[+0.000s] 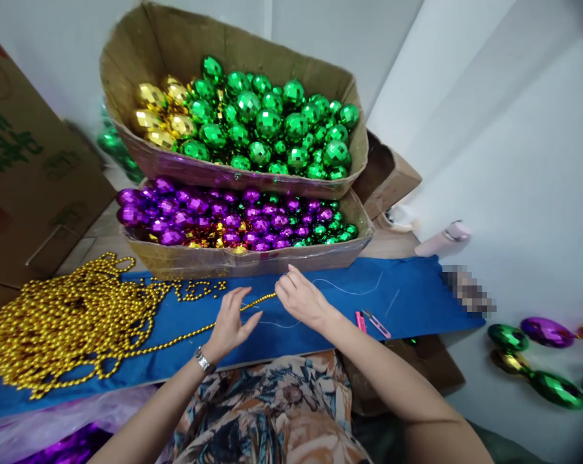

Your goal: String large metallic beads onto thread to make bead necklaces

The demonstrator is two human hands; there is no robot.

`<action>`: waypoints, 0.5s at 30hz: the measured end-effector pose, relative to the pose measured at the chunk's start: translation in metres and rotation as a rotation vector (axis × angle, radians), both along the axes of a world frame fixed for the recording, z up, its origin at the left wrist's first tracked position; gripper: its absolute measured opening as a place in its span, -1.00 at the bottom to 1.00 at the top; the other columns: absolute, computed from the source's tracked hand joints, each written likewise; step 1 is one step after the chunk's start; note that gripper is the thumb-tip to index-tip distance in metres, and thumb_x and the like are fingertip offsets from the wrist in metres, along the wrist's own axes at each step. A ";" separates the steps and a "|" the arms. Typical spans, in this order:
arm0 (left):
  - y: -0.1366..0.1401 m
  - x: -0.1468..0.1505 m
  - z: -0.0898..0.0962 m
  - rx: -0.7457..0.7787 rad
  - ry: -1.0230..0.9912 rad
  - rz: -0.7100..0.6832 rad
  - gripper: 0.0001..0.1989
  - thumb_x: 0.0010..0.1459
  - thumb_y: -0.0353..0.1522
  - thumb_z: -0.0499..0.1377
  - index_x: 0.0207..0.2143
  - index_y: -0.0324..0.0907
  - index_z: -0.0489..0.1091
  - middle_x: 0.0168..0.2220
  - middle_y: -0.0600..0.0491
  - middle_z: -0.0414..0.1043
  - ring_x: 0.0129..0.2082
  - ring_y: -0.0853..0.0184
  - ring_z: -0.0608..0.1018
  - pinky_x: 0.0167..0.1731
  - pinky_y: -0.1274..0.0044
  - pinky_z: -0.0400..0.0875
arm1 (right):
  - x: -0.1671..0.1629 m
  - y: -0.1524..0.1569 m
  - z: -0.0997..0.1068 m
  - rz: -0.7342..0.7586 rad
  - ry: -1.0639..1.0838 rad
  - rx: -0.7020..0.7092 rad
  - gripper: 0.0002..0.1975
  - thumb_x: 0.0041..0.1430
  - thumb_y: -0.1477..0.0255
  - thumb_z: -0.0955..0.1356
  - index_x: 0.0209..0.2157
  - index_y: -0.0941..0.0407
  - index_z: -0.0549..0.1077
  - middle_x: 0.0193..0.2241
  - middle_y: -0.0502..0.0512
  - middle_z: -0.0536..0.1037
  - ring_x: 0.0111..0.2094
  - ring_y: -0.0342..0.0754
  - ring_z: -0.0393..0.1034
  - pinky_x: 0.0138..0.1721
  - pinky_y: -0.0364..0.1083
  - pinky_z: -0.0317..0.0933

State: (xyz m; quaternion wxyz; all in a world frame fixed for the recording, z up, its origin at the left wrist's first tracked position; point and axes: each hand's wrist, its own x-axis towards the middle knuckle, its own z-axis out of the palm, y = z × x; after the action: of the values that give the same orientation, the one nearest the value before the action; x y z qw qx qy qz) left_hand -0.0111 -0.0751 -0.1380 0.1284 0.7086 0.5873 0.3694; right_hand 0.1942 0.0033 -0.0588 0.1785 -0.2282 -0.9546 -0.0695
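A strand of small gold beads (185, 336) runs from a tangled heap of gold bead strands (69, 316) on the blue cloth, past my left hand, up to my right hand. My right hand (301, 299) is closed, its fingers pinching the strand's end. My left hand (227, 325) lies beside the strand with thumb and fingers apart; the strand passes behind it. Thin white thread (349, 291) trails across the cloth to the right of my right hand, and another loop shows below it. Near my right forearm lie a pink-handled cutter (360, 320) and pink thread snips (378, 324).
A cardboard box of green and gold faceted balls (267, 122) stands behind a lower box of purple, green and gold ones (231, 221). At left rises a large carton (25, 161). A pink bottle (444, 238) stands at right; large coloured ornaments (547, 332) hang at far right.
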 end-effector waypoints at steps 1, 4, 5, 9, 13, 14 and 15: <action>-0.001 0.000 -0.007 0.005 0.030 0.003 -0.49 0.16 -0.22 0.15 0.13 -0.16 0.18 0.02 -0.15 0.31 0.06 0.09 0.36 0.05 0.24 0.29 | 0.001 0.000 0.004 0.002 0.006 -0.010 -0.65 0.27 0.67 0.09 -0.25 0.12 0.43 -0.37 0.12 0.39 -0.21 -0.01 0.30 0.23 0.12 0.12; -0.003 -0.002 -0.031 -0.045 0.111 -0.014 -0.55 0.18 -0.20 0.13 0.08 -0.19 0.24 -0.06 -0.16 0.39 -0.04 0.08 0.42 -0.03 0.24 0.32 | 0.003 0.000 0.012 -0.001 0.017 -0.022 -0.66 0.27 0.67 0.10 -0.23 0.10 0.42 -0.37 0.10 0.38 -0.21 -0.02 0.30 0.23 0.13 0.11; -0.003 -0.003 -0.038 -0.076 0.128 -0.026 -0.57 0.19 -0.20 0.11 0.06 -0.19 0.26 -0.09 -0.16 0.41 -0.07 0.08 0.43 -0.05 0.24 0.32 | 0.003 -0.001 0.014 -0.006 0.023 -0.024 -0.67 0.27 0.67 0.11 -0.23 0.10 0.42 -0.37 0.10 0.38 -0.22 -0.02 0.30 0.23 0.13 0.11; -0.002 -0.010 -0.052 -0.171 0.137 -0.099 -0.76 0.23 -0.22 0.05 -0.19 -0.17 0.39 -0.29 -0.08 0.47 -0.23 0.15 0.47 -0.15 0.30 0.33 | 0.008 0.001 0.018 -0.020 0.040 -0.026 -0.67 0.27 0.67 0.11 -0.24 0.11 0.42 -0.39 0.09 0.36 -0.24 -0.02 0.30 0.23 0.15 0.11; -0.007 -0.024 -0.036 -0.224 0.102 -0.189 -0.68 0.29 -0.20 -0.06 -0.41 -0.13 0.36 -0.47 0.04 0.43 -0.43 0.29 0.47 -0.36 0.49 0.34 | 0.023 0.010 0.015 -0.058 -0.015 0.058 -0.67 0.26 0.68 0.11 -0.27 0.11 0.43 -0.40 0.10 0.34 -0.25 -0.02 0.29 0.23 0.13 0.12; -0.009 -0.029 -0.027 -0.253 0.079 -0.202 -0.67 0.29 -0.19 -0.08 -0.39 -0.12 0.36 -0.49 0.06 0.42 -0.47 0.32 0.46 -0.41 0.53 0.32 | 0.027 0.013 0.013 -0.073 -0.035 0.075 -0.67 0.25 0.68 0.12 -0.29 0.12 0.43 -0.41 0.10 0.33 -0.26 -0.02 0.29 0.23 0.13 0.12; -0.011 -0.035 -0.018 -0.291 0.047 -0.207 -0.68 0.29 -0.17 -0.07 -0.36 -0.12 0.36 -0.50 0.09 0.41 -0.50 0.35 0.45 -0.44 0.56 0.31 | 0.032 0.016 0.012 -0.089 -0.056 0.086 -0.68 0.24 0.69 0.12 -0.30 0.12 0.43 -0.41 0.09 0.33 -0.26 -0.02 0.29 0.22 0.12 0.12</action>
State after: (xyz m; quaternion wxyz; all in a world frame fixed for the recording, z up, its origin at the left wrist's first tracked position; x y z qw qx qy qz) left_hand -0.0460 -0.0858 -0.1557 0.2533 0.7477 0.5613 0.2486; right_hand 0.2264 0.0191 -0.0472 0.1580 -0.2605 -0.9443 -0.1247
